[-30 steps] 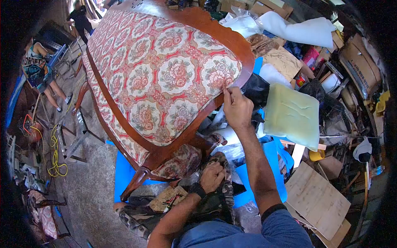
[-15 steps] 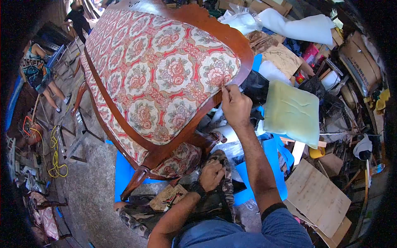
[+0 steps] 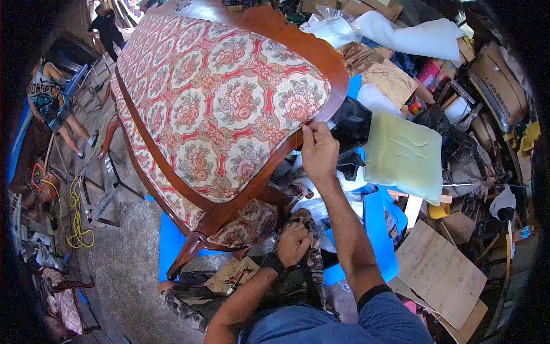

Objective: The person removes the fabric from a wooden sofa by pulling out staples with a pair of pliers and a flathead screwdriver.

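A sofa with a polished brown wooden frame lies tilted in front of me, covered in rose-patterned upholstery fabric. At the fabric's right edge, where it meets the frame, my right hand is closed in a pinch on the edge of the cloth. My left hand rests on my camouflage-clad knee, its fingers curled; anything inside them is hidden. Beside my left forearm, a small wooden board with a small dark-and-red tool on it lies on my lap.
To the right are a pale yellow foam cushion, blue sheeting and a plywood sheet. White foam and scrap pile up behind. A yellow cord lies on the left floor. Two people stand farther off at left.
My right hand has shifted slightly left and down, staying at the fabric's edge. My left hand has stayed on the knee.
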### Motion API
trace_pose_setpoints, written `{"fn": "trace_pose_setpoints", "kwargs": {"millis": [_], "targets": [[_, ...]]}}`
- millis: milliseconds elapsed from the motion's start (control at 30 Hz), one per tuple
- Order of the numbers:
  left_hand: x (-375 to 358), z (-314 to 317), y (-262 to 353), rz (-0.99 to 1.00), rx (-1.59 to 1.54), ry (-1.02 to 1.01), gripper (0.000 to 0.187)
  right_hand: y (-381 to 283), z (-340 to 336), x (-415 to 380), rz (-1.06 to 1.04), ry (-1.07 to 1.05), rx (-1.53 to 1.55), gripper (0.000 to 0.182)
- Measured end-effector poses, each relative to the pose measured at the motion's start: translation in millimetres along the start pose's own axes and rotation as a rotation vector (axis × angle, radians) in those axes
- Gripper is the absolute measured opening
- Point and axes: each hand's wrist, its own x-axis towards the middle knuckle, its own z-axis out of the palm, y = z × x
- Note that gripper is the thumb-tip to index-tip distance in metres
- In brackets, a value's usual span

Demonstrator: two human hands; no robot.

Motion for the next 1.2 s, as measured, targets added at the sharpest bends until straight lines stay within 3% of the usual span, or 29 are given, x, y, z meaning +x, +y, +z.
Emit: {"fn": "trace_pose_setpoints", "kwargs": {"millis": [133, 333, 433, 633, 733, 967, 1100, 1200], "targets": [[-0.2, -2.0, -0.1, -0.004, -0.008, 0.011, 0.028, 9.9, 6.5, -5.9, 0.178, -0.014, 0.145, 0.018], [-1.1, -1.1, -3.4, -0.012, -0.025, 0.052, 0.029, 12.8, 15.3, -14.5, 0.198, 0.048, 0.164, 0.018], [-1.1, -1.7, 1.2, -0.006, -0.034, 0.077, 0.029, -19.1, 4.8, -12.3, 0.395, -0.007, 0.396, 0.017], [-1.4, -2.6, -1.5, 0.004, -0.034, 0.040, 0.031, -9.8, 0.7, -2.1, 0.603, -0.080, 0.829, 0.014], [-0.1, -1.1, 3.1, -0.009, -0.036, 0.036, 0.029, -22.3, -6.7, 7.7, 0.662, -0.143, 0.760, 0.015], [2.1, 12.5, 2.9, 0.005, -0.047, 0.063, 0.029, -11.7, -15.1, 29.2, 0.271, -0.435, 0.119, 0.022], [-3.5, 1.0, 2.4, -0.048, -0.012, 0.028, 0.026, -47.8, -45.9, 13.7, -0.035, -0.358, -0.195, 0.024], [-1.6, -7.8, 12.1, -0.067, 0.000, 0.063, 0.029, -31.5, -38.3, 10.8, -0.375, -0.194, -0.233, 0.016]]}}
